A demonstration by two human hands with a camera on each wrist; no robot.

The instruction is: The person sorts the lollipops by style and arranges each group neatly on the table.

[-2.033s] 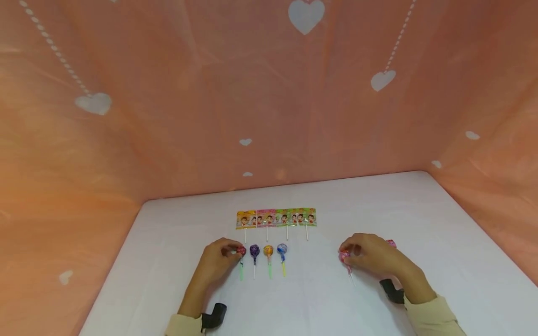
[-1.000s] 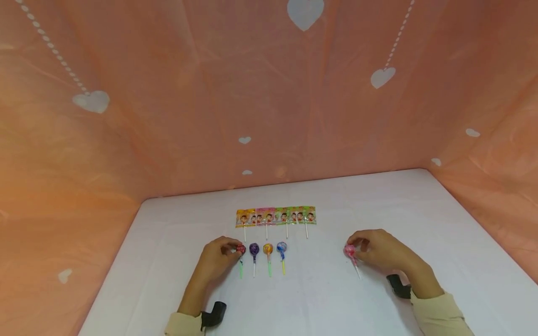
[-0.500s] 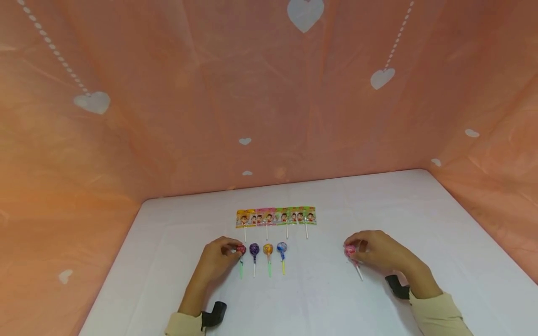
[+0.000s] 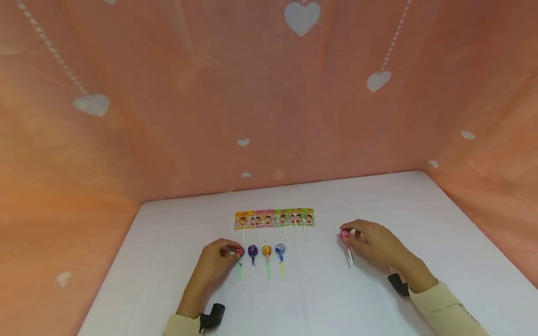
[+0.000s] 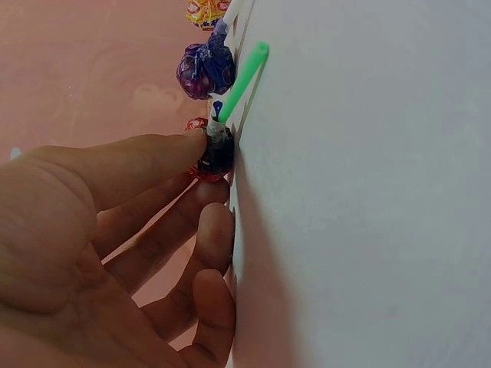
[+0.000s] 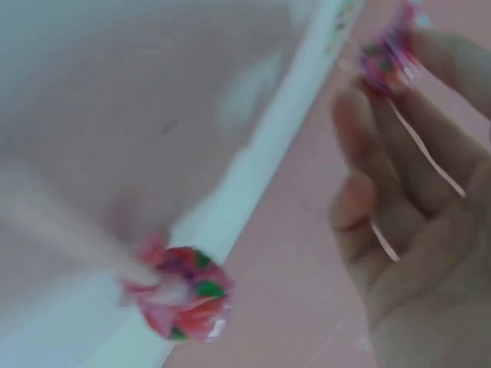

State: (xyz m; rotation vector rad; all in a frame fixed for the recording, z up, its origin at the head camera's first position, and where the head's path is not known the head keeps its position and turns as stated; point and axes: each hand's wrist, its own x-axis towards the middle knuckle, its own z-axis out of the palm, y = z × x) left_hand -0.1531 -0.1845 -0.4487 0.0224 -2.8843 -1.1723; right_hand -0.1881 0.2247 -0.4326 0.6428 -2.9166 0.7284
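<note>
My left hand [image 4: 218, 259] pinches the head of a red-wrapped lollipop [image 5: 211, 153] with a green stick, at the left end of a row of lollipops. Beside it lie a purple lollipop [image 4: 252, 252], an orange one [image 4: 266, 252] and a blue one [image 4: 280, 250], sticks toward me. To the right of the row, my right hand [image 4: 371, 240] holds a pink-wrapped lollipop [image 4: 345, 234] between thumb and fingers, its stick pointing down over the table. A second pink lollipop [image 6: 188, 295] shows large and blurred in the right wrist view; the right hand and wrist mostly hide it in the head view.
Behind the row, flat-wrapped lollipops lie side by side on the white table [image 4: 189, 224]: a yellow packet [image 4: 244, 219], a pink packet [image 4: 265, 218] and two green packets [image 4: 294, 217]. An orange curtain [image 4: 189, 116] with white hearts surrounds the table.
The right hand first drew slightly right with the pink lollipop, then moved it away from me and a little left, toward the packets' level. The left hand stays on the red lollipop.
</note>
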